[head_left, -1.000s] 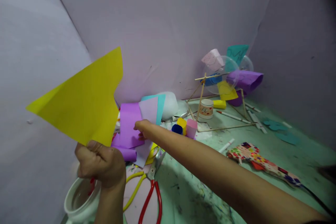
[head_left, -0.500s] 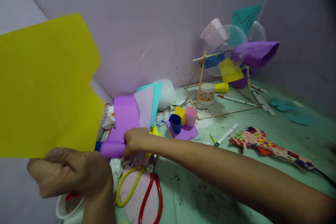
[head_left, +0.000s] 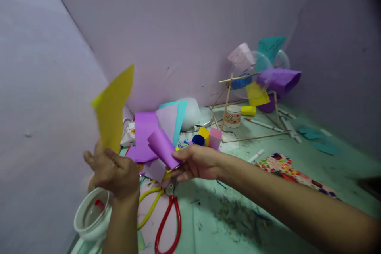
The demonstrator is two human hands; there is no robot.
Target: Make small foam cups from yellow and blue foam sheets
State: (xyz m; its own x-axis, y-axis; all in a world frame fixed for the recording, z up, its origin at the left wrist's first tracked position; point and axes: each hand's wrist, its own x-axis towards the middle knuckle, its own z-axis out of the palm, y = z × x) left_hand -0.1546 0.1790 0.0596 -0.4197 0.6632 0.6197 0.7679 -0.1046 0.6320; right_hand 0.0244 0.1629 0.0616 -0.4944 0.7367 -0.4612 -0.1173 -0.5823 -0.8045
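My left hand (head_left: 114, 172) pinches a yellow paper sheet (head_left: 114, 111) by its lower end; the sheet stands upright, turned partly sideways and curved. Between the thumb and fingers of my right hand (head_left: 195, 162) is a rolled purple paper (head_left: 163, 147), tilted, its lower end in my grip. Scissors (head_left: 169, 194) with one yellow and one red handle lie just below that hand, their blades hidden. Behind the roll are a flat purple paper (head_left: 145, 133), a pale lilac sheet (head_left: 168, 117) and a turquoise sheet (head_left: 182, 115).
A white cup (head_left: 81, 226) with something red inside stands at lower left. Small blue, yellow and pink cups (head_left: 215, 139) sit mid-table. A stick frame (head_left: 228, 103) carries paper pieces on a clear disc. Markers (head_left: 264, 125) and a flowered glue gun (head_left: 293, 168) lie to the right.
The yellow sheet has turned from facing me to nearly edge-on and moved right with my left hand. My right hand has moved right, lifting and tilting the purple roll.
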